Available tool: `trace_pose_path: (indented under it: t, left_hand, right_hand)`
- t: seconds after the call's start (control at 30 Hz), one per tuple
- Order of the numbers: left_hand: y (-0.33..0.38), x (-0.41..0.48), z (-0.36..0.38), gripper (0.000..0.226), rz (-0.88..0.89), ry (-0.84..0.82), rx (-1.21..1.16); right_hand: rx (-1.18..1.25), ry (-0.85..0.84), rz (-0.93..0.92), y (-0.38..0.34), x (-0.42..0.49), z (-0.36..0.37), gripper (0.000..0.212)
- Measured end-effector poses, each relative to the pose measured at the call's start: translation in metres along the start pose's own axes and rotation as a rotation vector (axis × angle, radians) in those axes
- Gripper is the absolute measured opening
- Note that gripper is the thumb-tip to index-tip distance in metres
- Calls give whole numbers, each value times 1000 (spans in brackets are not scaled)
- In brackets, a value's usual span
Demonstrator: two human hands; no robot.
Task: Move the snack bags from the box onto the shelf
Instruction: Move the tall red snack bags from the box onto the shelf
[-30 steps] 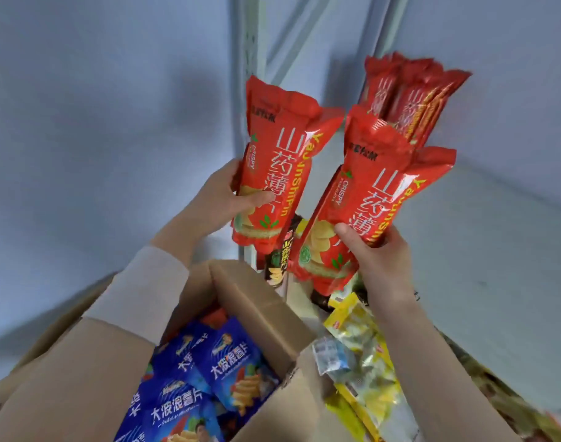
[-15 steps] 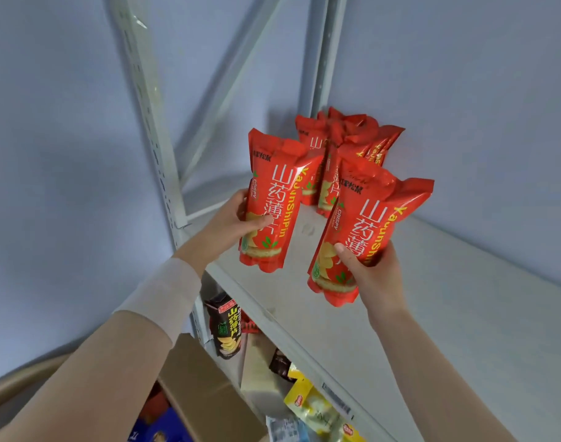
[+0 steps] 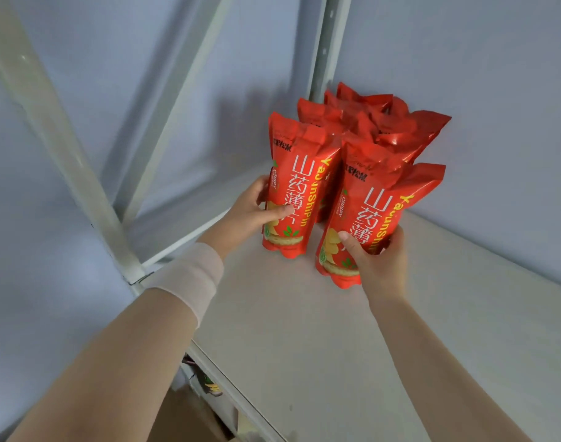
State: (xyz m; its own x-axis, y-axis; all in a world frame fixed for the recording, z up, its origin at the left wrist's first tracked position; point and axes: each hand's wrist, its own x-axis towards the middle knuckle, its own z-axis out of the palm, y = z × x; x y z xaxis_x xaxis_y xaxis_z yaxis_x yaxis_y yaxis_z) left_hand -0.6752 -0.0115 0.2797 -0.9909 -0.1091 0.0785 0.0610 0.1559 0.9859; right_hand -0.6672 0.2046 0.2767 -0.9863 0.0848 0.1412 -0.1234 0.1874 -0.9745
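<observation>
My left hand grips a tall red snack bag that stands upright on the pale shelf board. My right hand grips a second red snack bag just to its right, also upright with its base at the board. Behind both, several more red bags stand packed in the shelf's back corner. The cardboard box shows only as a brown corner below the shelf edge.
A grey metal upright and a diagonal brace frame the shelf's left side; another post stands in the back corner. Blue-grey walls close the back and right. Bare board stretches to the right and front of the bags.
Both hands moved forward and down with their bags, from above the shelf's front edge to the board, up against the bags in the corner. The view rose, so the box dropped almost out of sight.
</observation>
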Motion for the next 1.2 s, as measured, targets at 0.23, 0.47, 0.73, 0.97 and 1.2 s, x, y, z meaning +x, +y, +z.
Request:
trace_pose_path:
  t: [0.23,0.47,0.73,0.97,1.2]
  left_hand:
    - [-10,31,7,82,34,-53,-14]
    - [-13,41,5,73,33,-96,13]
    - [-12,42,1,83,10,-85,27]
    - [-3,16,7,117,-48,-36,11]
    - [11,-113,8,62,91,277,716]
  right_hand:
    - [-17,36,-50,16,12,8,64]
    - [-87,-42,-4,43,-2,-1,69]
    - [-101,-6,1,45,10,10,69]
    - [-109,-52,20,37,-2,3,91]
    - [-403,-41,-236,15,-88,-27,65]
